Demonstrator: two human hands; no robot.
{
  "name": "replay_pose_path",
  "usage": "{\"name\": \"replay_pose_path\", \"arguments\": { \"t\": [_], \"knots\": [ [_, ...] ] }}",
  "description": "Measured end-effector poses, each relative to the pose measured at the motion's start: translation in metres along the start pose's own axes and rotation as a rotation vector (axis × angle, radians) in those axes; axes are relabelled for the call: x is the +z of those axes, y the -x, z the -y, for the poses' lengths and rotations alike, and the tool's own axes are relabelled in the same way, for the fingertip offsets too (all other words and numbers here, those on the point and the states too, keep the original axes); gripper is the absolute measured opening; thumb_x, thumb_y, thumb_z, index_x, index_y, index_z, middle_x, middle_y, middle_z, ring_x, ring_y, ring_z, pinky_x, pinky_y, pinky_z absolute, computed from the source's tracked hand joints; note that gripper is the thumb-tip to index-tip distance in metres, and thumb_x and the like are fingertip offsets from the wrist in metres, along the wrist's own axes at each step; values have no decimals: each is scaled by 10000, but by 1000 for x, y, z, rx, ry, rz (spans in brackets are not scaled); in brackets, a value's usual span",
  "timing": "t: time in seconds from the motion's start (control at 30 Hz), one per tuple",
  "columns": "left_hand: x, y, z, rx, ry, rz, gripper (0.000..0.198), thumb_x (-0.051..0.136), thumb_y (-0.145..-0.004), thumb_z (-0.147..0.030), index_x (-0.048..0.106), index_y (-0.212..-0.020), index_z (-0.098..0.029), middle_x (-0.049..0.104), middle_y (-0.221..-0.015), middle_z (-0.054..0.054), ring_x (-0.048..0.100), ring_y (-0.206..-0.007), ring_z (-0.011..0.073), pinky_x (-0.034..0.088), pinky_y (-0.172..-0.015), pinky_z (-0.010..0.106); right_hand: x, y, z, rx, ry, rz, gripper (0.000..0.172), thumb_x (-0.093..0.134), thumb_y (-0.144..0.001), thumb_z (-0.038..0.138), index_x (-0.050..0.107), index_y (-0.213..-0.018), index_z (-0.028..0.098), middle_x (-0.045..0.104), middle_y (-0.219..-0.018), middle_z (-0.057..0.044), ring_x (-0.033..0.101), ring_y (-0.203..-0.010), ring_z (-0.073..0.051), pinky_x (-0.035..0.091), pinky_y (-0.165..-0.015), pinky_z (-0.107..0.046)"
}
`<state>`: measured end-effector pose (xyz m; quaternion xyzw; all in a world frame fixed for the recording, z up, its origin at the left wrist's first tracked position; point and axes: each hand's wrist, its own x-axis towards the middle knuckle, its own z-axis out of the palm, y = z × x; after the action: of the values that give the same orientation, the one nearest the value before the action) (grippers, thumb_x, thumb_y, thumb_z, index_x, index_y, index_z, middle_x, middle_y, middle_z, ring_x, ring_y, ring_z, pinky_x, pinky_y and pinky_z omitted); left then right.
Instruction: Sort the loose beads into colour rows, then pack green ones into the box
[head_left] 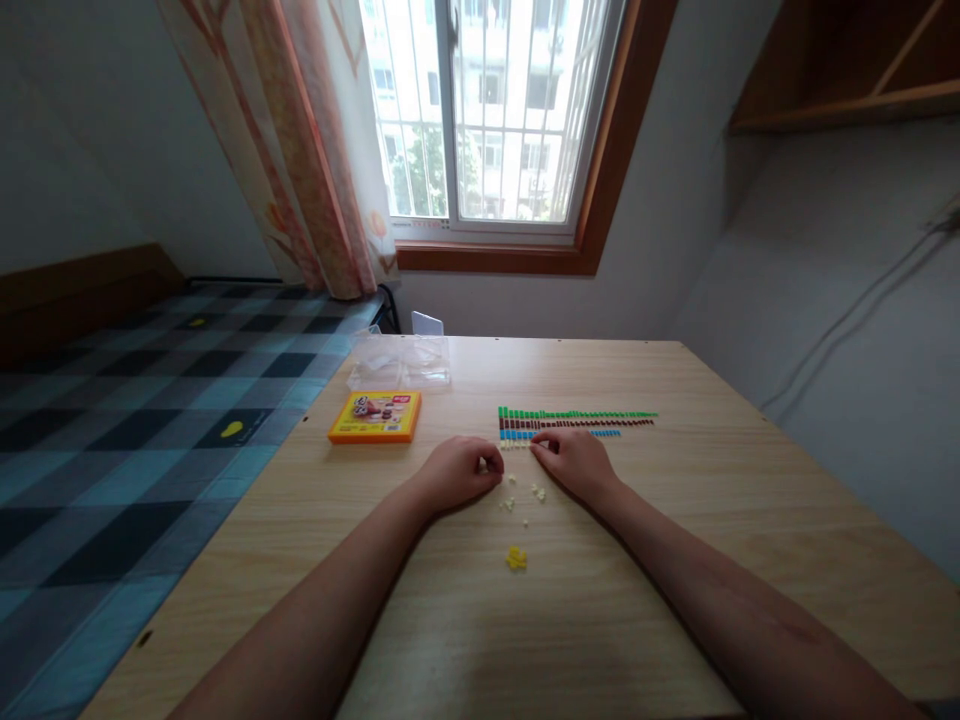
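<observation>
Bare forearms point(315, 610) end in left hand point(459, 474) and right hand point(581, 464), apart, their hold unclear, at frame centre, where green row point(513, 412), brown row point(514, 424) and blue row point(516, 435) seem finished, cream row point(508, 445) unfinished, loose cream pieces point(539, 493) and yellow pieces point(516, 558) unarranged.

**Head cam: single view, forward and down**

Worn on the head, at the counter's point(637, 620) near side, facing its far edge. That edge sits about mid-frame, nearly level; window point(499, 150) beyond it. Wide framing: bed point(150, 420) past left edge, wall point(847, 330) past right. Left hand point(461, 472) and right hand point(577, 462) nearer than far edge.
</observation>
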<state>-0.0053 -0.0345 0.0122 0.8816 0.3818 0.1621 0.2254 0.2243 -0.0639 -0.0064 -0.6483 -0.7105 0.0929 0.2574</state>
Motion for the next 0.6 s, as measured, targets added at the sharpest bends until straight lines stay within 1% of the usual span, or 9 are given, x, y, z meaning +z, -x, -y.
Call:
{"name": "replay_pose_path", "arguments": {
  "t": [0.13,0.23,0.4,0.5,0.6],
  "knots": [
    [0,0,0,5,7,0,137,638,-772,-160,764,-800,-205,743,-802,-4,622,-698,134,437,-663,229,0,2,-2,-29,-54,-43,169,644,-876,318,797,-928,266,752,-771,-3,660,-704,-164,420,-646,-259],
    [-1,0,-1,7,8,-5,140,635,-778,-159,766,-803,-202,742,-801,-1,622,-701,135,441,-667,228,2,4,-5,-104,-89,-41,162,642,-873,287,794,-915,252,746,-756,-5,654,-692,-161,424,-648,-255],
    [-2,0,0,19,20,-22,159,621,-772,-134,766,-788,-196,732,-774,-1,618,-693,133,447,-672,228,5,7,-6,-261,-118,26,162,630,-877,239,788,-913,232,765,-829,-20,674,-745,-163,442,-688,-251],
    [-3,1,0,34,32,-42,170,607,-773,-116,759,-791,-189,726,-776,2,612,-687,130,455,-686,231,3,9,-4,-348,-152,81,177,611,-896,213,785,-925,230,766,-859,-19,671,-761,-151,450,-713,-241],
    [-3,0,1,47,31,-52,166,609,-777,-116,756,-803,-188,721,-793,8,613,-696,132,462,-697,236,-1,11,-1,-407,-166,109,185,613,-905,208,788,-959,238,757,-866,-17,656,-746,-140,445,-699,-234]
  ]
}}
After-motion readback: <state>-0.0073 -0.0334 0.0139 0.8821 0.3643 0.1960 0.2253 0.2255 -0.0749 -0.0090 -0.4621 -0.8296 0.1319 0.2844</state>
